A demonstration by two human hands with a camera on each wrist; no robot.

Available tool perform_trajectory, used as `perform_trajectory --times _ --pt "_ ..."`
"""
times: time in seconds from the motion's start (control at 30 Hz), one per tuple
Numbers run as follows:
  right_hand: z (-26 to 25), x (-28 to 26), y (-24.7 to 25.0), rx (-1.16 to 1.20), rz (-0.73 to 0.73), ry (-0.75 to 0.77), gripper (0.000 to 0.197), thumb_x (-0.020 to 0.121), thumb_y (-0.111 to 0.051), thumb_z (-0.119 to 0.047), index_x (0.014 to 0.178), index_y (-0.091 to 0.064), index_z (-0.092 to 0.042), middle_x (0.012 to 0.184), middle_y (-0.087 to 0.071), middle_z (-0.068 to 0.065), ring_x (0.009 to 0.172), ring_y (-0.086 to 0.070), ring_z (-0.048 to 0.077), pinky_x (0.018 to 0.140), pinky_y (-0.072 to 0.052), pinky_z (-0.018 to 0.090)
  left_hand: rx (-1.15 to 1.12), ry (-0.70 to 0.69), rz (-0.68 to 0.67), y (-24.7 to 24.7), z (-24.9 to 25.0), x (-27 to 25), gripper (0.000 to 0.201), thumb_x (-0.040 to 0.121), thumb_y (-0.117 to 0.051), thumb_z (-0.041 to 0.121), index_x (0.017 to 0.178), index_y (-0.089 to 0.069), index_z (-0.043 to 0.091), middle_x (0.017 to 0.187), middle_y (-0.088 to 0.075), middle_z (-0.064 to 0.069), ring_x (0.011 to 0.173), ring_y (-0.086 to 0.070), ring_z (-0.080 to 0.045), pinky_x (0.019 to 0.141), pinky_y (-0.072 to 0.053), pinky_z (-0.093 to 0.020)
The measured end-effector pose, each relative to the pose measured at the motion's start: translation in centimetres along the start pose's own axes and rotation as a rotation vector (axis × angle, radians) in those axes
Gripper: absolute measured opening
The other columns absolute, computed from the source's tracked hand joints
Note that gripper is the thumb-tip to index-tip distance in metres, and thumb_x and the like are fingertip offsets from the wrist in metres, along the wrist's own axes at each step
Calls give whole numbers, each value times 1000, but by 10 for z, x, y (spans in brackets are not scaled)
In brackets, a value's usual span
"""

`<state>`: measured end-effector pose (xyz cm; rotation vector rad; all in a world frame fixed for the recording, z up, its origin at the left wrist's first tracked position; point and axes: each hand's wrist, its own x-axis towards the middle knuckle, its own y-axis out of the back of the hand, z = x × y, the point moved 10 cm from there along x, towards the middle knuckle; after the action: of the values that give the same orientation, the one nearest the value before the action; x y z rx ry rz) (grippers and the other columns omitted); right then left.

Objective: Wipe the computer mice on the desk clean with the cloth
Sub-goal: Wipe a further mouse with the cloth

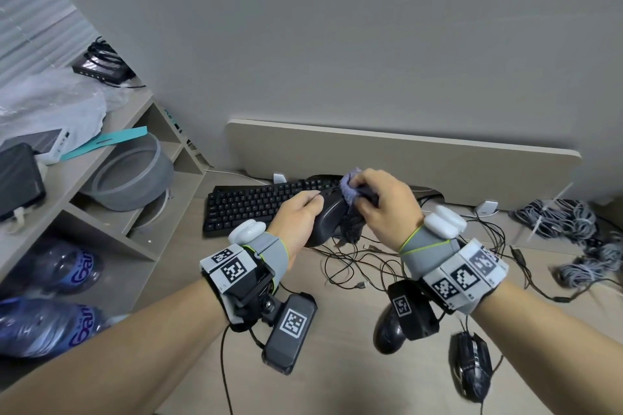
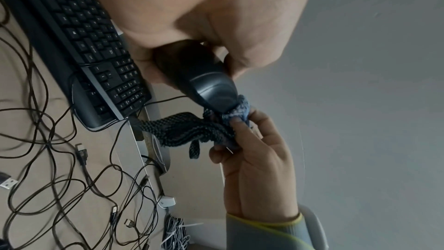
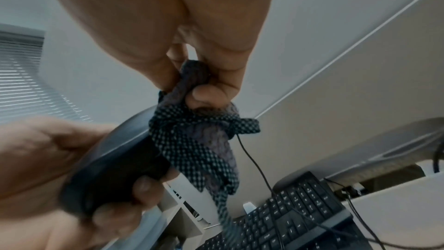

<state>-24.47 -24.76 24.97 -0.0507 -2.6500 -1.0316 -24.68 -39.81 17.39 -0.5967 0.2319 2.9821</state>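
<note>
My left hand [image 1: 303,212] grips a black wired mouse [image 1: 328,221] above the desk, fingers curled round its body [image 2: 211,86] [image 3: 115,170]. My right hand [image 1: 374,202] pinches a purple-and-dark checked cloth [image 1: 350,190] bunched against the front end of that mouse [image 2: 230,115]; a loose tail of cloth [image 3: 199,149] hangs below. Two more black mice lie on the desk near me: a rounded one [image 1: 387,330] partly behind my right wrist camera, and an angular one [image 1: 472,367] further right.
A black keyboard [image 1: 256,202] sits behind my hands, with tangled thin cables [image 1: 357,266] in front of it and bundled grey cables [image 1: 566,219] at the right. A shelf unit [image 1: 111,185] with a grey bowl stands left.
</note>
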Motion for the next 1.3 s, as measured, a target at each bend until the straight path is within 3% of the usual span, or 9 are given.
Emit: perform_trajectory --times 0.13,0.33,0.6,0.73,0.9,1.1,1.17,1.23,1.3 --pt "-17 -10 -10 -46 -87 94 26 75 -54 -17 97 -67 -18 80 -43 -5 69 -46 15 62 -37 29 165 -139 11 1 14 -2 25 87 -51 37 108 -63 33 113 -70 -1 110 -63 -21 102 -47 -45" --pt "-19 -11 -14 -156 -123 86 31 77 -48 -18 101 -68 -18 84 -47 6 70 -55 33 57 -48 37 337 -219 25 1 19 -1 36 97 -55 21 131 -56 14 128 -63 -7 121 -57 -21 107 -43 -40" --pt "-18 -11 -23 -205 -216 100 45 80 -31 -30 106 -67 -25 88 -50 8 71 -56 34 57 -48 38 446 -299 -27 -4 24 -10 45 91 -55 31 134 -54 19 126 -64 -3 117 -58 -19 103 -45 -38" --pt "3 -2 -13 -199 -168 -25 44 77 -35 -27 107 -68 -24 83 -42 2 76 -57 36 64 -48 39 453 -333 -47 -6 24 -15 48 85 -54 33 131 -56 19 121 -65 -1 112 -60 -19 98 -47 -37" --pt "-16 -14 -26 -197 -240 79 39 79 -38 -23 104 -68 -26 83 -47 7 71 -55 32 57 -46 35 439 -359 -49 -6 23 -14 47 83 -53 33 127 -58 19 119 -66 1 112 -60 -18 99 -46 -35" --pt "34 -4 -1 18 -40 -159 31 81 -57 2 106 -68 -12 90 -60 13 89 -59 31 81 -42 29 105 -120 33 13 5 4 20 100 -49 21 113 -64 21 112 -69 -1 106 -64 -18 100 -49 -37" --pt "25 -7 -3 112 -18 -127 29 80 -59 2 104 -67 -13 95 -65 8 91 -61 22 85 -44 27 -180 40 -4 4 -5 5 21 102 -44 25 107 -64 18 103 -69 -7 87 -66 -19 78 -57 -31" --pt "23 -7 -7 221 -24 -141 28 80 -60 -1 98 -63 -22 87 -64 -5 75 -60 6 74 -45 25 -307 149 -79 -10 -5 -2 35 102 -42 43 105 -63 15 81 -65 -7 61 -61 -18 50 -48 -24" --pt "19 -7 -12 320 -41 -166 26 79 -59 -12 90 -54 -35 77 -58 -15 61 -55 0 66 -43 23 -240 159 -160 -23 -4 -4 58 89 -48 65 106 -66 13 81 -69 -11 64 -67 -26 57 -55 -36"
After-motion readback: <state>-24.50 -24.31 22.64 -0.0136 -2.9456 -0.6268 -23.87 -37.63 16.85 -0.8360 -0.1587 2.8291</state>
